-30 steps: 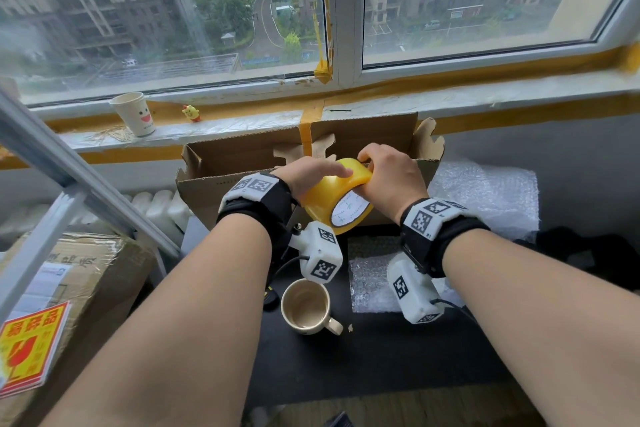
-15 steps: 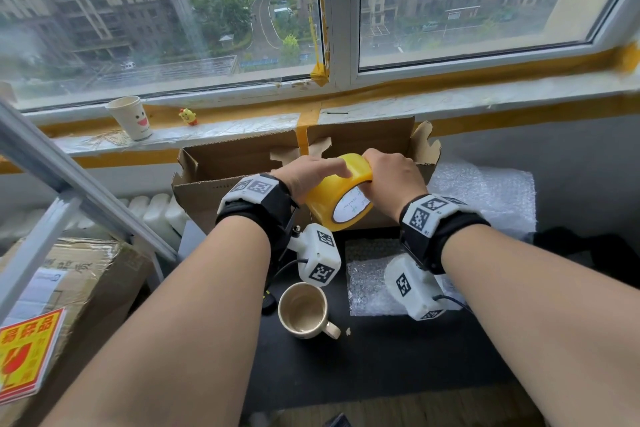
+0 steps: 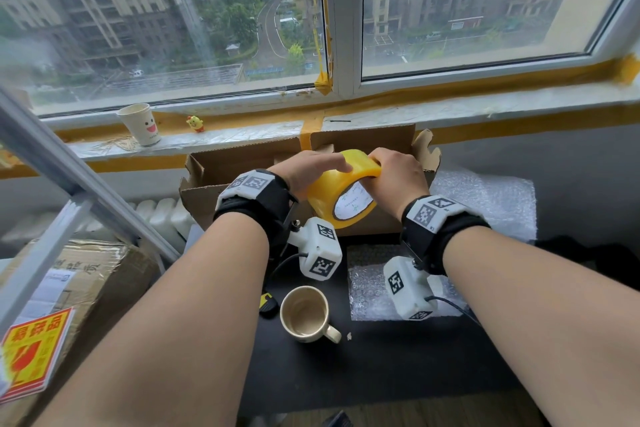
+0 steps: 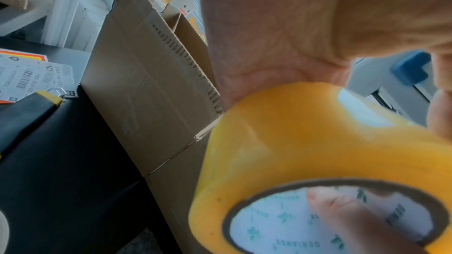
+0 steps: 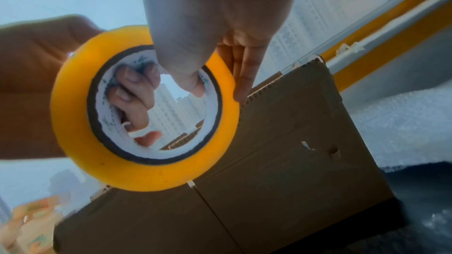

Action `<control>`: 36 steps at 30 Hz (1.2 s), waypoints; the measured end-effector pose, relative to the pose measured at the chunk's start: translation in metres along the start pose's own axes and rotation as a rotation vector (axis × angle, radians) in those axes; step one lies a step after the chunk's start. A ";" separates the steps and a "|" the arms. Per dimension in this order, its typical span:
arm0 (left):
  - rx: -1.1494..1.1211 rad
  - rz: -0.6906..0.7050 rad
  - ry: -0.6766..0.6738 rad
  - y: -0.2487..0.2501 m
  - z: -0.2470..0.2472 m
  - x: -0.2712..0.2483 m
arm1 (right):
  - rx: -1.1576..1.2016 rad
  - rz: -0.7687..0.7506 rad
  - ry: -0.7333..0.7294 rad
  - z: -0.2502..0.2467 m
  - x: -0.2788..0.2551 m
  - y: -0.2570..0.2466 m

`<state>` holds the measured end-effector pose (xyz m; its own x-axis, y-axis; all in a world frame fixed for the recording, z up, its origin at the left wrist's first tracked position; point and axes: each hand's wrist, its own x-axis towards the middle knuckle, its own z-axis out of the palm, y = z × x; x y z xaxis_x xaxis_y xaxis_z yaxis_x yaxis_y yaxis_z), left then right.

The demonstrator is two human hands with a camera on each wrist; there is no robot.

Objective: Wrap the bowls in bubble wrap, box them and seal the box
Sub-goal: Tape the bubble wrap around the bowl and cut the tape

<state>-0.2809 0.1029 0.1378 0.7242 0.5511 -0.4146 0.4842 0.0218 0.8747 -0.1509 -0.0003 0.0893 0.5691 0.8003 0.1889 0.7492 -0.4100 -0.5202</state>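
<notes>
- Cardboard box [image 3: 242,180] by the windowsill, flaps up, unsealed; bowls not visible.
- Left hand [image 3: 304,172] gripping yellow tape roll [image 3: 341,196], fingers hooked through the core, likely steadying it.
- Right hand [image 3: 394,177] pinching the roll's rim, thumb inside, probably seeking the tape's end.

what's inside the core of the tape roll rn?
Right-wrist view: left hand fingers curl inside the tape roll core, and the right hand thumb hooks over its rim. Through the hole: buildings and the cardboard box edge. Box contents are hidden.
</notes>
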 end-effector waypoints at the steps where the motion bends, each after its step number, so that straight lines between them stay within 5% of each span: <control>1: -0.018 0.008 -0.005 0.001 -0.001 -0.001 | 0.024 0.018 0.003 -0.001 0.000 0.000; 9: -0.196 0.055 -0.198 0.004 -0.008 -0.012 | 0.215 0.161 -0.007 -0.015 0.010 0.000; 17: -0.236 0.123 -0.290 0.005 -0.016 -0.019 | 0.239 0.139 -0.056 -0.021 0.012 -0.005; 25: -0.160 0.128 -0.139 0.010 -0.008 -0.014 | 0.246 0.110 -0.066 -0.025 0.011 -0.006; 36: 0.097 0.070 -0.094 0.022 -0.005 -0.011 | 0.145 0.129 -0.144 -0.035 0.012 -0.009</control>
<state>-0.2804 0.1020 0.1632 0.7984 0.4678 -0.3790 0.4729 -0.0976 0.8757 -0.1390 -0.0022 0.1258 0.5948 0.8038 -0.0022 0.6111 -0.4540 -0.6484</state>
